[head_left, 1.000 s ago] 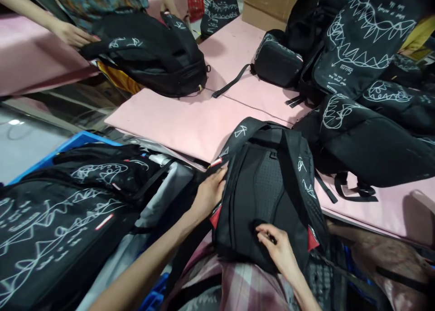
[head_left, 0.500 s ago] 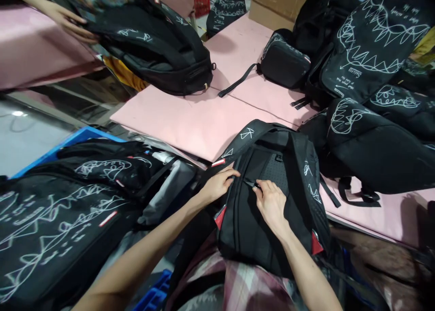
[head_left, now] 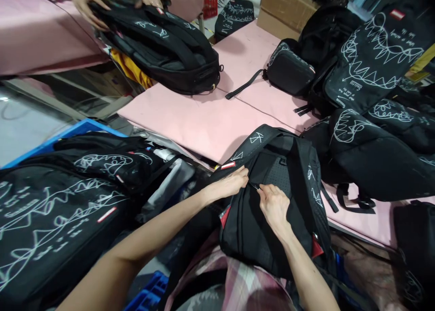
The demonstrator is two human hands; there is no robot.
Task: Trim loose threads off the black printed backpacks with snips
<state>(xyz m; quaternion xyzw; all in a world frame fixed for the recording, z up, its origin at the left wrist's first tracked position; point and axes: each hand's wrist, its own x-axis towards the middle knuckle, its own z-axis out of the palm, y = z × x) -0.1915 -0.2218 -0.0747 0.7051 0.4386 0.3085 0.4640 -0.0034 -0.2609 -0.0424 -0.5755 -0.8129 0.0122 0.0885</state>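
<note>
A black backpack (head_left: 272, 238) rests against my lap and the table edge, its padded back panel and shoulder straps facing up. My left hand (head_left: 237, 183) is closed, its fingertips pinching the backpack fabric beside the left strap. In my right hand (head_left: 274, 204), over the back panel, are small pointed thread snips (head_left: 254, 186). Their metal tip points left toward the left fingertips, close to the backpack's seam. The handle is mostly hidden inside my fingers. White scribbled drawings and a red-and-white label (head_left: 228, 165) mark the left strap.
Pink-covered table (head_left: 190, 116) lies ahead. Across it, another person's hands (head_left: 84, 5) handle a black backpack (head_left: 176, 53). More black bags (head_left: 377, 152) are piled on the right. At left, a blue crate (head_left: 84, 124) holds backpacks (head_left: 61, 220). A cardboard box (head_left: 285, 12) stands behind.
My left hand has come in toward the snips, its fingers now closed on the fabric. The right hand stays over the back panel. The other person's hands have shifted, and the view moved slightly.
</note>
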